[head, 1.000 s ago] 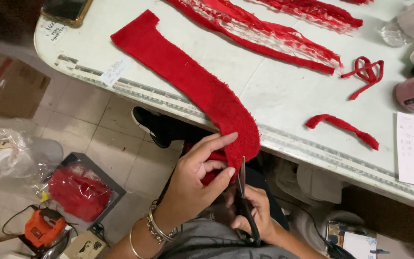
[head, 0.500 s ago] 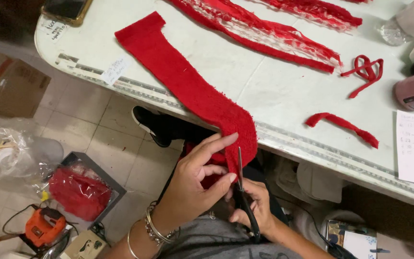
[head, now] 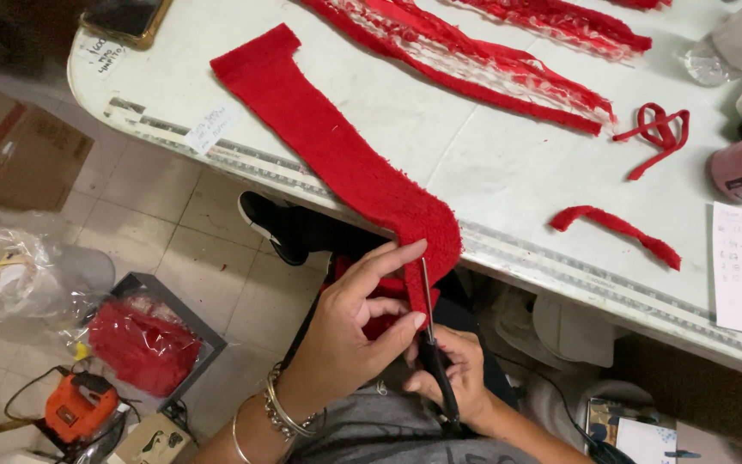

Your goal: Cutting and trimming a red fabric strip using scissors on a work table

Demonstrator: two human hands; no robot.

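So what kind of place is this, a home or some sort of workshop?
Most likely a small sewing or textile workshop. The worktable has a measuring scale along its edge, red fabric strips lie across it, and the hands are trimming one with scissors. A bin of red scraps sits on the floor.

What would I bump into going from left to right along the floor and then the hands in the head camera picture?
Clear plastic bag → orange power tool → red stuff in a grey tray → left hand → scissors → right hand.

Bare tabletop [head: 508, 172] lies open between the red strip [head: 337, 146] and frayed strips [head: 474, 60]; scraps [head: 616, 228] crowd the right.
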